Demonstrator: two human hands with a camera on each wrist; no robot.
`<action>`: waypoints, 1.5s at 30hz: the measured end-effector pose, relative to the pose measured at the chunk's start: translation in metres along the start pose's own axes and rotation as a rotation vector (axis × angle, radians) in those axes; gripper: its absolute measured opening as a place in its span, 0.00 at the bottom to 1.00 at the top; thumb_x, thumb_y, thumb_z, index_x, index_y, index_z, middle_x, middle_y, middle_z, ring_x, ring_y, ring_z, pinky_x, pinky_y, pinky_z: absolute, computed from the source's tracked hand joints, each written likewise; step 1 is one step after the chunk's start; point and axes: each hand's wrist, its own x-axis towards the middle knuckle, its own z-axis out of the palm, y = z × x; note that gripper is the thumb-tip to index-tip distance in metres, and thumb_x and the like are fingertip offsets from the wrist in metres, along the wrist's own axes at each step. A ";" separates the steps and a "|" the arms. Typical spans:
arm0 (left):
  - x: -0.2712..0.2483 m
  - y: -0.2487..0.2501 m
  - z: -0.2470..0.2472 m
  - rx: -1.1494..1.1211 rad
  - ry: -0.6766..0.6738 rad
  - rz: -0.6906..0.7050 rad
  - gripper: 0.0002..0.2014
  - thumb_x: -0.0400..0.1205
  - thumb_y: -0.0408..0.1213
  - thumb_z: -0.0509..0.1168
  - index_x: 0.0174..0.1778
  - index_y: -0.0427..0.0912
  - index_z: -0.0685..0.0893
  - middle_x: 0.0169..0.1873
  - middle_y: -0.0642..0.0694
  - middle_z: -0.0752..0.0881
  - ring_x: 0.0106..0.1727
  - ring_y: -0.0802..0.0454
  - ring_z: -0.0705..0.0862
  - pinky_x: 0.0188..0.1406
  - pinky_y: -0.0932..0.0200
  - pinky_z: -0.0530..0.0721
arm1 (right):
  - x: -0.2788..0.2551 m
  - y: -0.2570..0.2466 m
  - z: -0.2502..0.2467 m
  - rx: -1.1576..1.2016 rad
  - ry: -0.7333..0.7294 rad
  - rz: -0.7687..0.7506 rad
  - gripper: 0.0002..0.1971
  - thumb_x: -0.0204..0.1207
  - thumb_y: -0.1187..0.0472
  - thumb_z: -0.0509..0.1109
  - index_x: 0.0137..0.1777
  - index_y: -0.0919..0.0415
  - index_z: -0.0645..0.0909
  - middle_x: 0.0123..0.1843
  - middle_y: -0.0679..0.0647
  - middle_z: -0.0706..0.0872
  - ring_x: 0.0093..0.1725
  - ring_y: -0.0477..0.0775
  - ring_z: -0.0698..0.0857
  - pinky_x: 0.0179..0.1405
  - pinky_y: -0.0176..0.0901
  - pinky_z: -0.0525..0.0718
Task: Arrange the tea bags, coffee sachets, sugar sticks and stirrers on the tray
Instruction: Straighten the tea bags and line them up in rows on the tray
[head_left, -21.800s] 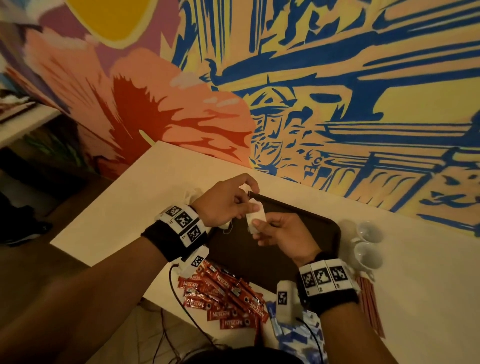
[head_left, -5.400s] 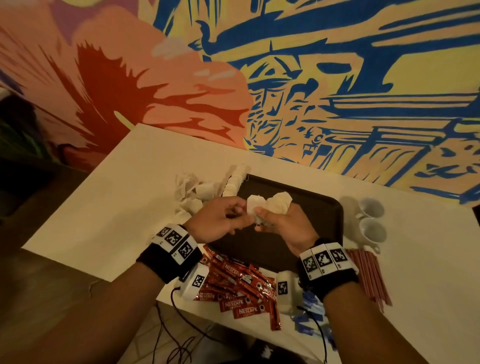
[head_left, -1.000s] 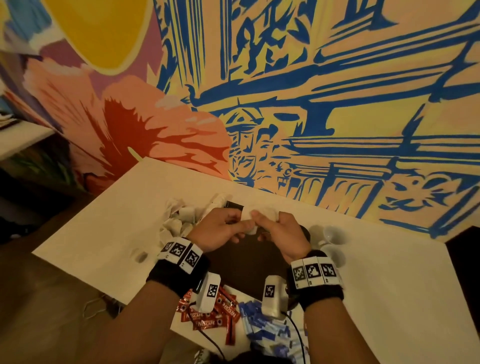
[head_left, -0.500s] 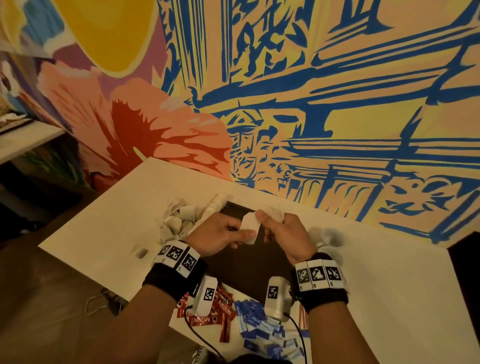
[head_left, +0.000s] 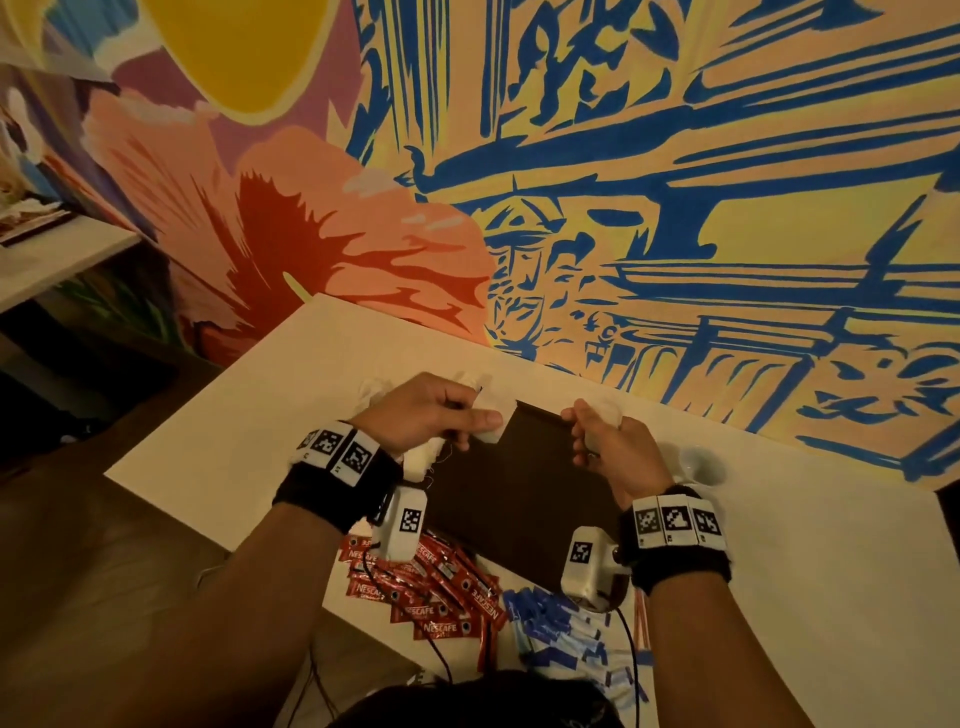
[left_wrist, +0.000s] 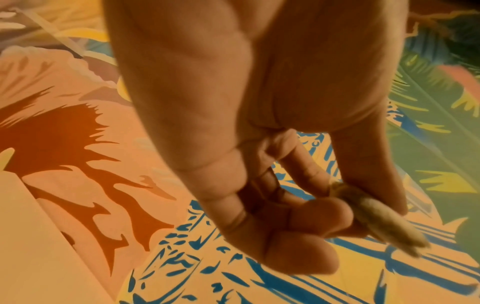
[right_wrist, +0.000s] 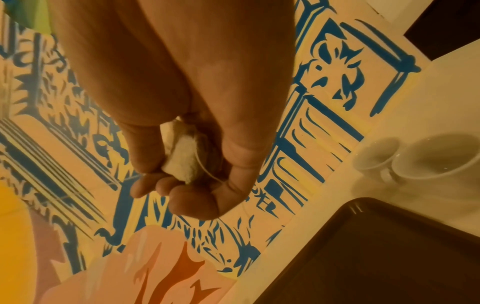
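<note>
Hands hover apart above the dark tray on the white worktop. Left hand pinches one tea bag between thumb and fingers; right hand curls around several tea bags. Coffee sachets and sugar sticks lie near the worktop's front edge.

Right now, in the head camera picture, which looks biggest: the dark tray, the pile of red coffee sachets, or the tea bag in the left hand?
1. dark tray
2. pile of red coffee sachets
3. tea bag in the left hand
</note>
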 end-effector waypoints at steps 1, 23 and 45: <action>0.002 0.001 -0.007 0.001 0.000 -0.011 0.18 0.74 0.46 0.79 0.42 0.30 0.90 0.38 0.33 0.89 0.36 0.48 0.83 0.42 0.60 0.83 | 0.002 0.002 0.000 0.020 0.016 0.021 0.14 0.86 0.51 0.68 0.54 0.60 0.91 0.43 0.55 0.84 0.42 0.52 0.83 0.42 0.44 0.85; 0.070 -0.196 -0.095 0.722 -0.044 -0.387 0.16 0.81 0.48 0.68 0.59 0.42 0.87 0.56 0.42 0.86 0.50 0.45 0.82 0.44 0.58 0.75 | 0.037 0.027 0.086 0.131 -0.164 0.390 0.14 0.87 0.69 0.59 0.63 0.70 0.84 0.59 0.68 0.87 0.59 0.63 0.87 0.63 0.54 0.88; 0.085 -0.240 -0.091 0.926 -0.052 -0.329 0.12 0.83 0.37 0.63 0.61 0.46 0.86 0.58 0.43 0.88 0.60 0.40 0.86 0.57 0.50 0.85 | 0.035 0.038 0.119 0.062 -0.073 0.472 0.12 0.87 0.63 0.64 0.65 0.66 0.84 0.61 0.65 0.87 0.59 0.60 0.88 0.54 0.49 0.90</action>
